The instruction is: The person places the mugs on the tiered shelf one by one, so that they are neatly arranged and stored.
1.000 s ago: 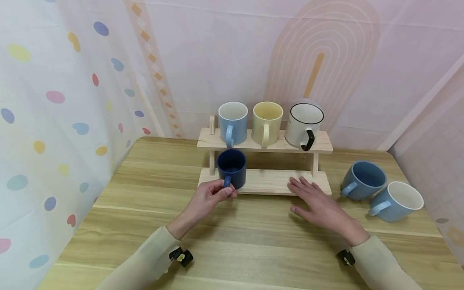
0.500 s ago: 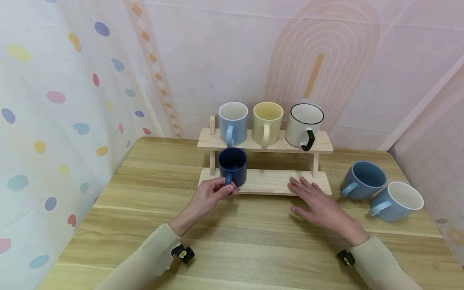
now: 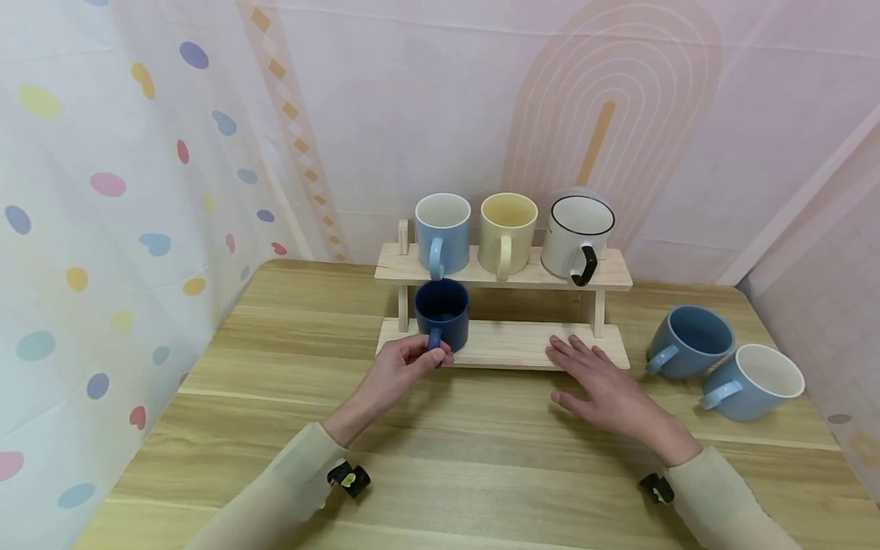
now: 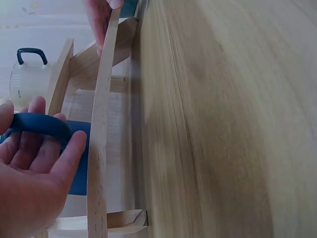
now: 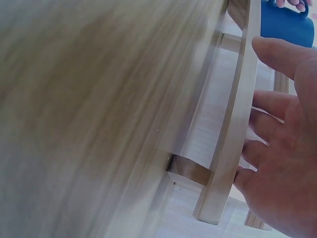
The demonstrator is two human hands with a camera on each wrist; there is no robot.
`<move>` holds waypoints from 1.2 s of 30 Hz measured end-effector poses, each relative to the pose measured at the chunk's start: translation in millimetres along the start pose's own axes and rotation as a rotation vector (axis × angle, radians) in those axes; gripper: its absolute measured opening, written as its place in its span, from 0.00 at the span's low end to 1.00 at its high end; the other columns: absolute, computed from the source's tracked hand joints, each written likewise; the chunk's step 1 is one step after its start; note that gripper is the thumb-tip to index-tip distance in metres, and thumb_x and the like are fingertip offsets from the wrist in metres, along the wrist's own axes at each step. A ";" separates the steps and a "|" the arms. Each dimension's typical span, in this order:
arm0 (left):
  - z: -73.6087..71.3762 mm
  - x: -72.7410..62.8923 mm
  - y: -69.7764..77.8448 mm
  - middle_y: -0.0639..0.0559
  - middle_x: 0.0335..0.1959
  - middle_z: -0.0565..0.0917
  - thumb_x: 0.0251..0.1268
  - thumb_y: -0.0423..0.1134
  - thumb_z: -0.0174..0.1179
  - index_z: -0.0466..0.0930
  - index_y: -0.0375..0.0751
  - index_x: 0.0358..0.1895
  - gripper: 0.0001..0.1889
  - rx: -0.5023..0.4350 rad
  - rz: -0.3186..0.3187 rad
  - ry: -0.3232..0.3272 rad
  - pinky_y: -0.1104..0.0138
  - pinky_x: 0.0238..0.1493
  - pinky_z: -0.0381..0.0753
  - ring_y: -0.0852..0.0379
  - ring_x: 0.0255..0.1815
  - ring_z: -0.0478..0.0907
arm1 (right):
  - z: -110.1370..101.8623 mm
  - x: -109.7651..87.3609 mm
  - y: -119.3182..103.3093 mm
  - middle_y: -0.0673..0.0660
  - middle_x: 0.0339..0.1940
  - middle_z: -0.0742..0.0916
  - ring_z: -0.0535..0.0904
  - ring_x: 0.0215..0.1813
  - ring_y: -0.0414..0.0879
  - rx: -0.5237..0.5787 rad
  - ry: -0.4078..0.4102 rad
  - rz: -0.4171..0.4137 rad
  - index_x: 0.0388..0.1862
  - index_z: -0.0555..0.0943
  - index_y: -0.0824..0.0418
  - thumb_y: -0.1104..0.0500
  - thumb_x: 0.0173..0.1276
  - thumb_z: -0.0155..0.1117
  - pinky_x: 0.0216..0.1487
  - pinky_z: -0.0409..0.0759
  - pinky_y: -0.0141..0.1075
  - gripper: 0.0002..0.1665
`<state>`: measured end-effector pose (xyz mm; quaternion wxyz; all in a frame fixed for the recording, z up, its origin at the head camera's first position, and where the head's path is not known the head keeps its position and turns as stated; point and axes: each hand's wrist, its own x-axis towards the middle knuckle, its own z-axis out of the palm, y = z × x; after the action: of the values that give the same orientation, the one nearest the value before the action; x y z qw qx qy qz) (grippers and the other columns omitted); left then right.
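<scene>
My left hand (image 3: pixel 404 368) grips the handle of a dark blue mug (image 3: pixel 450 317), which stands upright at the left end of the lower shelf board (image 3: pixel 505 345). In the left wrist view the fingers curl through the mug's handle (image 4: pixel 42 123), and the mug's base sits right at the board. My right hand (image 3: pixel 608 393) rests with fingers spread on the right end of the same board. Seen from the right wrist, its fingertips (image 5: pixel 255 119) lie along the board's edge and hold nothing. Both boards belong to a two-tier wooden rack.
On the upper board (image 3: pixel 474 276) stand a light blue mug (image 3: pixel 447 246), a yellow mug (image 3: pixel 491 244) and a white mug (image 3: pixel 564 244) with black rim and handle. To the right, a grey-blue mug (image 3: pixel 677 359) and a light blue, white-lined mug (image 3: pixel 745 397) stand on the wooden table (image 3: pixel 481 473).
My left hand has shifted the dark blue mug slightly back, away from the board's front edge, and a touch to the right. The right hand has stayed in place.
</scene>
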<state>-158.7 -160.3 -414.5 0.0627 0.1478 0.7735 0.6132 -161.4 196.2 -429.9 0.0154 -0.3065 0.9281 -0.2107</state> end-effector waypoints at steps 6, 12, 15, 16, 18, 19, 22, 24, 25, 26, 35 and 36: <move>-5.5 -5.7 -1.6 0.45 0.50 0.89 0.79 0.42 0.59 0.84 0.35 0.56 0.14 0.057 0.010 0.023 0.65 0.57 0.83 0.51 0.54 0.85 | 0.1 -0.9 0.2 0.60 0.82 0.66 0.55 0.83 0.64 0.004 -0.004 0.004 0.79 0.68 0.62 0.49 0.75 0.67 0.78 0.53 0.66 0.40; -18.5 -15.7 -7.3 0.49 0.53 0.88 0.79 0.44 0.59 0.85 0.40 0.57 0.14 0.145 0.041 0.079 0.60 0.60 0.82 0.52 0.56 0.82 | -0.2 -1.7 1.1 0.61 0.82 0.66 0.55 0.82 0.64 -0.005 0.001 0.007 0.79 0.68 0.63 0.50 0.74 0.68 0.78 0.53 0.66 0.40; -26.0 -18.9 -8.8 0.50 0.54 0.87 0.79 0.45 0.59 0.85 0.42 0.56 0.14 0.229 0.069 0.107 0.52 0.61 0.81 0.51 0.57 0.82 | -0.5 -2.1 1.6 0.61 0.82 0.67 0.56 0.82 0.64 -0.005 0.002 0.010 0.79 0.68 0.63 0.50 0.74 0.68 0.78 0.53 0.66 0.40; -28.5 -20.1 -9.0 0.51 0.54 0.87 0.79 0.46 0.59 0.86 0.44 0.56 0.14 0.270 0.075 0.120 0.49 0.62 0.81 0.50 0.58 0.82 | -0.5 -2.2 1.7 0.61 0.82 0.67 0.56 0.82 0.64 -0.003 0.001 0.010 0.79 0.68 0.63 0.50 0.74 0.68 0.78 0.53 0.66 0.40; -33.7 -21.9 -9.4 0.51 0.56 0.87 0.78 0.47 0.60 0.86 0.45 0.56 0.14 0.359 0.083 0.143 0.45 0.63 0.78 0.48 0.61 0.81 | -0.4 -2.5 2.1 0.61 0.82 0.67 0.56 0.82 0.64 -0.001 0.000 0.012 0.79 0.68 0.63 0.50 0.74 0.68 0.78 0.53 0.66 0.40; -36.5 -22.6 -9.9 0.50 0.57 0.87 0.77 0.47 0.61 0.86 0.44 0.57 0.15 0.408 0.091 0.148 0.44 0.65 0.77 0.46 0.62 0.80 | -0.5 -2.6 2.2 0.61 0.82 0.67 0.56 0.82 0.64 0.000 0.000 0.011 0.79 0.68 0.63 0.50 0.74 0.68 0.78 0.53 0.66 0.40; -45.2 -23.3 -11.5 0.45 0.64 0.83 0.76 0.48 0.61 0.83 0.41 0.62 0.20 0.547 0.114 0.138 0.41 0.69 0.72 0.41 0.69 0.76 | -0.6 -3.1 3.0 0.61 0.82 0.67 0.56 0.82 0.64 0.001 0.000 0.012 0.79 0.68 0.63 0.50 0.74 0.68 0.78 0.53 0.66 0.40; -50.8 -22.8 -13.4 0.41 0.70 0.78 0.77 0.50 0.60 0.79 0.39 0.67 0.24 0.630 0.130 0.107 0.40 0.72 0.68 0.39 0.73 0.71 | -0.7 -3.5 3.4 0.61 0.82 0.67 0.55 0.82 0.64 0.004 -0.001 0.014 0.79 0.68 0.63 0.50 0.74 0.68 0.78 0.53 0.66 0.40; -53.6 -22.8 -14.4 0.40 0.72 0.75 0.77 0.51 0.60 0.78 0.37 0.69 0.26 0.672 0.139 0.088 0.40 0.73 0.66 0.38 0.74 0.69 | -0.8 -3.7 3.7 0.61 0.82 0.67 0.55 0.82 0.64 0.005 -0.002 0.015 0.79 0.68 0.63 0.50 0.74 0.68 0.78 0.53 0.66 0.40; -56.2 -22.6 -15.9 0.39 0.74 0.72 0.77 0.52 0.59 0.76 0.37 0.70 0.28 0.714 0.144 0.068 0.40 0.74 0.64 0.37 0.75 0.68 | -1.0 -3.8 3.8 0.61 0.82 0.66 0.55 0.83 0.64 0.005 -0.003 0.016 0.79 0.68 0.63 0.49 0.74 0.68 0.78 0.53 0.66 0.40; -72.8 -26.9 -33.2 0.38 0.79 0.65 0.77 0.57 0.57 0.70 0.31 0.74 0.36 0.921 0.164 -0.072 0.41 0.75 0.64 0.36 0.79 0.62 | -4.5 1.7 -0.2 0.61 0.81 0.67 0.56 0.82 0.64 0.054 -0.001 0.031 0.79 0.69 0.63 0.45 0.77 0.64 0.78 0.55 0.65 0.39; -74.1 -27.4 -34.3 0.38 0.79 0.65 0.77 0.57 0.57 0.70 0.31 0.73 0.36 0.924 0.168 -0.076 0.41 0.75 0.64 0.36 0.78 0.62 | -5.5 2.6 -1.1 0.61 0.81 0.68 0.57 0.82 0.63 0.064 0.006 0.040 0.78 0.69 0.63 0.44 0.78 0.63 0.78 0.56 0.64 0.38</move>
<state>-158.6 -244.6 -432.2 -0.0313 0.2444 0.9479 0.2020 -163.9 196.1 -424.2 0.0267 -0.2866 0.9269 -0.2408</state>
